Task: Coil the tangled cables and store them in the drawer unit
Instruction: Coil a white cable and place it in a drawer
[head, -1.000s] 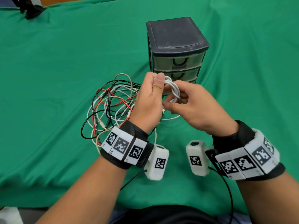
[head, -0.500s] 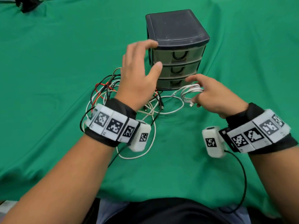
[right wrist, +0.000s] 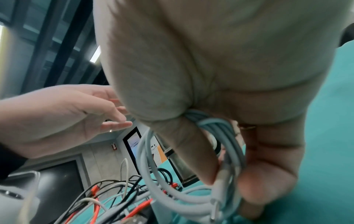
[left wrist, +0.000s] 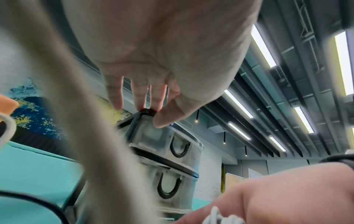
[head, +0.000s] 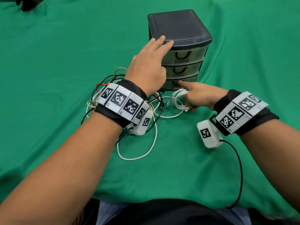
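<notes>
The right hand (head: 201,96) grips the coiled white cable (right wrist: 193,195), light, limp and apt to spring loose unless pinched across its loops, its forefinger seemingly at the bottom drawer, while the left hand (head: 148,65) rests straight-fingered, holding nothing, on the drawer unit (head: 180,26).

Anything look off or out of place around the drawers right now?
Nothing damaged. The only mess is the cable tangle sprawled left of the drawer unit. All three drawers look shut, while the right hand holds the white coil.
</notes>
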`<move>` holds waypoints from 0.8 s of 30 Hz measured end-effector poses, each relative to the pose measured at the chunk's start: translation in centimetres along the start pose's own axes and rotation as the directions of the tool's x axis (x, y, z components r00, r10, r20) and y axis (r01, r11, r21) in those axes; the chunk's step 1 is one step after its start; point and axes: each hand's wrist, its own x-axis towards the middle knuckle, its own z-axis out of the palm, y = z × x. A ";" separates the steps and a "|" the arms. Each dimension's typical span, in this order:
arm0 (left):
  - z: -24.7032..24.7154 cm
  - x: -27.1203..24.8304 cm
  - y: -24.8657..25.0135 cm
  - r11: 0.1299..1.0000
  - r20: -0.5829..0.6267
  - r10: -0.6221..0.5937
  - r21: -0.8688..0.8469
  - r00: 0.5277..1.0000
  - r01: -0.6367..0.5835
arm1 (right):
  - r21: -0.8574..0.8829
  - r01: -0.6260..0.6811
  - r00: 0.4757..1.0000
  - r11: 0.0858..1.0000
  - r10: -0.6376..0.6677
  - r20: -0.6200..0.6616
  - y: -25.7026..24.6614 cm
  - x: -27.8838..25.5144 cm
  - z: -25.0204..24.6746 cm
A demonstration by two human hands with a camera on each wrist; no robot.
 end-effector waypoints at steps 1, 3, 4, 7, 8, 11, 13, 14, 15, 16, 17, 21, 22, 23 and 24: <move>0.0 0.0 0.0 1.000 -0.004 -0.002 -0.004 1.000 0.002 | -0.025 0.000 1.000 1.000 0.001 0.012 -0.1 0.1 0.1; 0.0 0.0 0.0 1.000 -0.014 -0.005 -0.002 1.000 0.005 | -0.058 -0.001 0.999 0.998 0.003 0.036 -0.3 0.3 0.2; 0.1 -0.2 0.1 1.000 -0.021 -0.007 0.007 1.000 0.008 | -0.067 -0.001 0.999 0.998 0.004 0.042 -0.4 0.4 0.2; 0.6 -0.7 0.4 0.999 -0.050 -0.015 0.050 0.999 0.018 | -0.123 0.004 1.000 0.992 0.000 0.031 -0.9 0.4 -0.1; 0.8 -0.8 0.5 0.998 -0.057 -0.019 0.057 0.998 0.023 | -0.149 0.005 1.000 0.989 -0.001 0.028 -1.0 0.3 -0.2; 0.8 -0.8 0.6 0.998 -0.071 -0.038 0.050 0.997 0.041 | -0.193 0.014 0.999 0.981 -0.004 0.052 -1.3 -0.3 -0.5; 0.8 -0.7 0.6 0.998 -0.079 -0.047 0.047 0.996 0.051 | -0.216 0.026 0.998 0.976 -0.012 0.068 -1.3 -0.9 -0.7; 0.8 -0.7 0.6 0.997 -0.081 -0.049 0.049 0.996 0.053 | -0.227 0.035 0.997 0.973 -0.019 0.070 -1.2 -1.3 -0.8; 0.8 -0.7 0.7 0.997 -0.081 -0.050 0.051 0.995 0.055 | -0.235 0.044 0.997 0.971 -0.028 0.071 -1.0 -1.7 -0.8; 0.9 -0.7 0.7 0.997 -0.080 -0.052 0.054 0.995 0.056 | -0.237 0.054 0.997 0.970 -0.038 0.071 -0.8 -2.1 -0.7; 0.9 -0.7 0.7 0.997 -0.079 -0.053 0.056 0.995 0.057 | -0.229 0.062 0.996 0.971 -0.046 0.071 -0.6 -2.5 -0.7; 0.9 -0.8 0.7 0.996 -0.077 -0.054 0.060 0.996 0.059 | -0.174 0.088 0.993 0.981 -0.072 0.096 0.5 -4.4 -0.1; 0.9 -0.8 0.7 0.996 -0.075 -0.056 0.058 0.996 0.061 | -0.173 0.098 0.992 0.980 -0.082 0.097 0.8 -4.9 0.1; 1.0 -0.8 0.7 0.997 -0.074 -0.057 0.054 0.996 0.061 | -0.175 0.105 0.991 0.979 -0.089 0.099 1.0 -5.3 0.2; 1.1 -0.8 0.6 0.997 -0.077 -0.055 0.048 0.995 0.059 | -0.174 0.105 0.991 0.979 -0.088 0.100 1.3 -5.6 0.3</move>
